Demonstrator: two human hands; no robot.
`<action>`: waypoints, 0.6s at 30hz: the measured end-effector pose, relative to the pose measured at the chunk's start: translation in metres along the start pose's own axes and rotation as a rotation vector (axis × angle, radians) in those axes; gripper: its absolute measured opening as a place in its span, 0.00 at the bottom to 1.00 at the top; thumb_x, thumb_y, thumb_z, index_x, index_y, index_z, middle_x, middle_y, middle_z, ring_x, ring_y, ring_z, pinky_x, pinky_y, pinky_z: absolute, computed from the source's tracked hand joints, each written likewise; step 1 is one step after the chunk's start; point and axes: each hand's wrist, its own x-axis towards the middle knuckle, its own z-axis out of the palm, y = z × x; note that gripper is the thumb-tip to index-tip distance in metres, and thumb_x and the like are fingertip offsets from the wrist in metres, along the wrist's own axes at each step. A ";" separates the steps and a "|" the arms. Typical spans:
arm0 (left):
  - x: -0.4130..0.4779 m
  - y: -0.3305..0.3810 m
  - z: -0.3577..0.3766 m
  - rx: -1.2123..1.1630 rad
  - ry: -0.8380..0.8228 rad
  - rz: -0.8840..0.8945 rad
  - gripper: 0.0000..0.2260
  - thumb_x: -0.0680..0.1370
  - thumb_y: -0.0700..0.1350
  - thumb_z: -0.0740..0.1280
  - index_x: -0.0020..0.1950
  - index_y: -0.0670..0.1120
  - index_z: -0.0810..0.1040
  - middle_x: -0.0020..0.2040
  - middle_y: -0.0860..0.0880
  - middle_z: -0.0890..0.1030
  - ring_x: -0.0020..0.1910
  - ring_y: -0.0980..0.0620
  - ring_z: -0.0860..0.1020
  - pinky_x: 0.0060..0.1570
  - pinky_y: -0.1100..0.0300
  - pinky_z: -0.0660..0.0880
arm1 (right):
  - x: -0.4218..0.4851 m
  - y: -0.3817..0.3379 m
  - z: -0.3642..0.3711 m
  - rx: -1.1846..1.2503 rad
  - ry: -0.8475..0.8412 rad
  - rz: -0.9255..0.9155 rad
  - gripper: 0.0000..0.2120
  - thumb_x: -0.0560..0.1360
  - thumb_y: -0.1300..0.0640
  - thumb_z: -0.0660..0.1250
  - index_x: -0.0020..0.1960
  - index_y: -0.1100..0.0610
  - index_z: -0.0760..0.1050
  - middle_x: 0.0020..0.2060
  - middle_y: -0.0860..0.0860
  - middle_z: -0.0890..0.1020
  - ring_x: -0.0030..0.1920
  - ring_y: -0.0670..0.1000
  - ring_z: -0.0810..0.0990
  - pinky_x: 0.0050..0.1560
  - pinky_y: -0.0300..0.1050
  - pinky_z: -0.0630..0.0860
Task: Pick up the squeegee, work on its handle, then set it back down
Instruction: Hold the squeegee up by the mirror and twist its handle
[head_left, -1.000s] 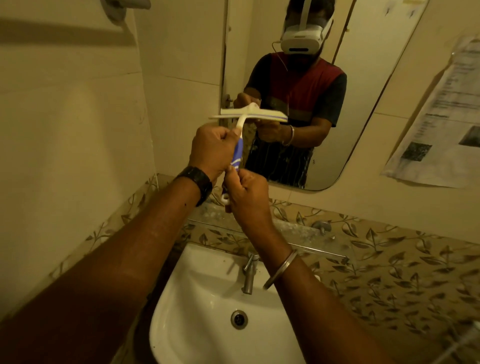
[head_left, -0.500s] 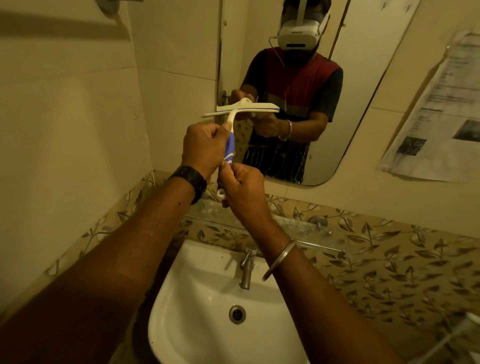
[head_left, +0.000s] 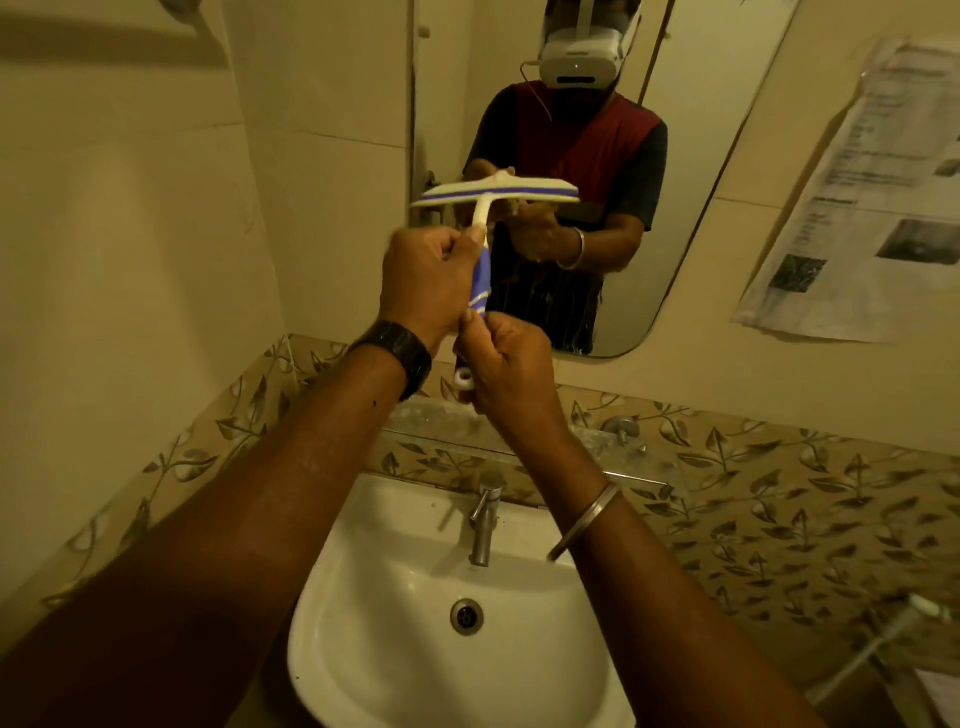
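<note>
The squeegee (head_left: 496, 195) is held upright in front of the mirror, its white blade with a blue strip lying level at the top. Below the blade a white neck runs into a blue handle (head_left: 480, 280) that ends in a white hanging loop. My left hand (head_left: 423, 280), with a black watch at the wrist, is closed round the upper handle just under the neck. My right hand (head_left: 501, 358), with a metal bangle on the forearm, grips the lower end of the handle above the loop. Most of the handle is hidden by the two hands.
A white washbasin (head_left: 395, 519) with a metal tap (head_left: 483, 522) lies directly below my hands. A glass shelf (head_left: 561, 452) sits between basin and mirror (head_left: 701, 182). Leaf-patterned tiles run along the wall, and a newspaper sheet (head_left: 872, 197) hangs at the right.
Both hands keep hold of the handle. The squeegee blade has tilted slightly and turned, and the hands have shifted a little on the handle; the view has drifted downward.
</note>
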 end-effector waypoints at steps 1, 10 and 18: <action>0.002 0.004 0.004 0.009 -0.006 0.009 0.20 0.81 0.53 0.66 0.41 0.37 0.82 0.37 0.37 0.82 0.36 0.38 0.81 0.36 0.50 0.81 | 0.003 0.000 -0.004 0.013 0.012 0.005 0.21 0.86 0.54 0.62 0.39 0.66 0.76 0.30 0.61 0.80 0.25 0.53 0.79 0.23 0.44 0.76; -0.048 -0.049 0.038 0.154 -0.142 -0.126 0.23 0.81 0.52 0.67 0.32 0.38 0.75 0.27 0.44 0.74 0.26 0.52 0.68 0.31 0.58 0.68 | -0.053 0.059 -0.004 0.153 0.037 0.285 0.19 0.86 0.52 0.62 0.38 0.59 0.76 0.29 0.54 0.78 0.26 0.50 0.78 0.30 0.45 0.78; -0.010 0.022 0.047 0.072 -0.100 0.038 0.22 0.81 0.52 0.67 0.28 0.49 0.70 0.24 0.53 0.70 0.22 0.58 0.68 0.26 0.67 0.65 | -0.011 0.008 -0.041 0.149 0.103 0.069 0.18 0.86 0.55 0.63 0.39 0.61 0.77 0.29 0.55 0.78 0.26 0.48 0.76 0.27 0.43 0.77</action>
